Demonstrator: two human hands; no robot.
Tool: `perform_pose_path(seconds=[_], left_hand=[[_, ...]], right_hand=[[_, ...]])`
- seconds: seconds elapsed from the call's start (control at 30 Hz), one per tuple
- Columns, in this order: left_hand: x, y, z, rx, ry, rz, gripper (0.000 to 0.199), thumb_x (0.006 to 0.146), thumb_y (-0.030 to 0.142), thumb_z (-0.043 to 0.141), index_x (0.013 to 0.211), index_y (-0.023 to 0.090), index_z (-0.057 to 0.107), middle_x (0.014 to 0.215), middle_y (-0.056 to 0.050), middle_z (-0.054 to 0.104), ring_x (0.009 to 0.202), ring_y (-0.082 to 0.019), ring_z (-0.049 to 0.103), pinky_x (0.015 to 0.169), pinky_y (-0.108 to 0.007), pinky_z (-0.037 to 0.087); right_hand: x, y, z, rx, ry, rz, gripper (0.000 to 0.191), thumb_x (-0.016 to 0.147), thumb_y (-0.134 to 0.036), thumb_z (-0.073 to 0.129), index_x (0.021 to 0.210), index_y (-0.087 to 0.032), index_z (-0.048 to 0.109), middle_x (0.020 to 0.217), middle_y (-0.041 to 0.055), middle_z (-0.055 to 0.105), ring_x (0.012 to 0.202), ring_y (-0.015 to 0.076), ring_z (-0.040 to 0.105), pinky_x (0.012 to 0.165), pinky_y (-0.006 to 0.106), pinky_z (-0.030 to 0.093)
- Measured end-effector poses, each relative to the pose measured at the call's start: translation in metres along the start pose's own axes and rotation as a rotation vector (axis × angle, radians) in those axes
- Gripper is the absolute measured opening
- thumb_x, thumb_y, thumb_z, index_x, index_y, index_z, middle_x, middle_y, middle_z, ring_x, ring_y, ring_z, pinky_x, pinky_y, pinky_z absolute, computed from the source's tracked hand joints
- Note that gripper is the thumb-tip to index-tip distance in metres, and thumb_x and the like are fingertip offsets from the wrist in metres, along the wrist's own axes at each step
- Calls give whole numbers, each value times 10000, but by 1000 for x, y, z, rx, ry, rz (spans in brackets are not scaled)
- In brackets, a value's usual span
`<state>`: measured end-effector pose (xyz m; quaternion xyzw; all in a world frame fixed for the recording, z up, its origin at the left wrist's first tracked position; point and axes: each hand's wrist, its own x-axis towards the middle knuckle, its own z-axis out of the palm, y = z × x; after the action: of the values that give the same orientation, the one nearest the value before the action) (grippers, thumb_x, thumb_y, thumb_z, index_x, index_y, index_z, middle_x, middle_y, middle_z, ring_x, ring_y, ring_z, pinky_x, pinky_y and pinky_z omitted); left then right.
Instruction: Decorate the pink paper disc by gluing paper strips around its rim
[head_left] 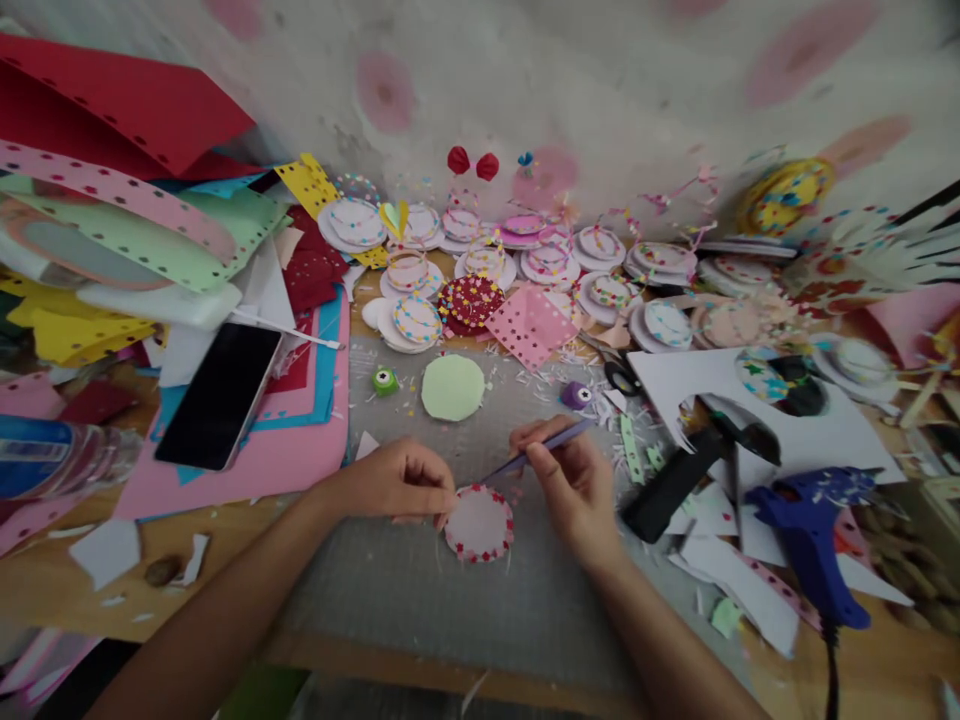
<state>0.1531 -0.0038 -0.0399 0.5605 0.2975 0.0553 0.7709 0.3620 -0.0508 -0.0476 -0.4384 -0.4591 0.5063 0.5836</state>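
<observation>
Left hand [411,480] pinches the flower-edged disc [478,524] at its ten o'clock; right hand [576,485], toward two o'clock, pinches a purple tool [517,463], tip near twelve.

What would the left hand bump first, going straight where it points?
Probably the round flower-edged piece: the left hand seems to touch its rim, though depth is unclear.

Bare forearms [255,600] angle inward, the left hand [409,485] pinching with bent fingers, the right hand [574,490] curled in a writer's grip.
</observation>
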Motion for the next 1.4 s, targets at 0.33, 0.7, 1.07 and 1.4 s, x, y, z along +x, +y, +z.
perform_pose_path(seconds=[0.33,0.7,1.07,1.4], left_hand=[[0,1,1,5,2,-14,244,828,257,596,631,115,620,433,63,448,355,-41,362,349,-142,257],[0,-1,0,23,15,-16,247,823,266,587,627,118,614,442,54,458,361,-40,365,349,-135,261],[0,-1,-1,31,6,-28,258,824,296,587,640,119,620,434,52,454,366,-43,363,351,-134,261],[0,1,0,44,12,-26,237,822,268,582,640,119,611,438,51,461,360,-39,361,346,-131,261]], right_hand=[[-1,1,1,-36,-34,-10,103,883,-297,591,851,-200,596,808,20,620,648,120,592,557,247,516],[0,1,0,-58,-35,-25,119,872,-322,603,843,-208,587,797,29,624,674,139,594,564,262,518],[0,1,0,-37,-13,-26,123,864,-326,611,831,-210,595,793,21,624,680,133,593,576,256,511],[1,-2,0,-106,-52,-48,164,858,-361,614,813,-208,579,763,31,631,692,154,608,598,284,522]])
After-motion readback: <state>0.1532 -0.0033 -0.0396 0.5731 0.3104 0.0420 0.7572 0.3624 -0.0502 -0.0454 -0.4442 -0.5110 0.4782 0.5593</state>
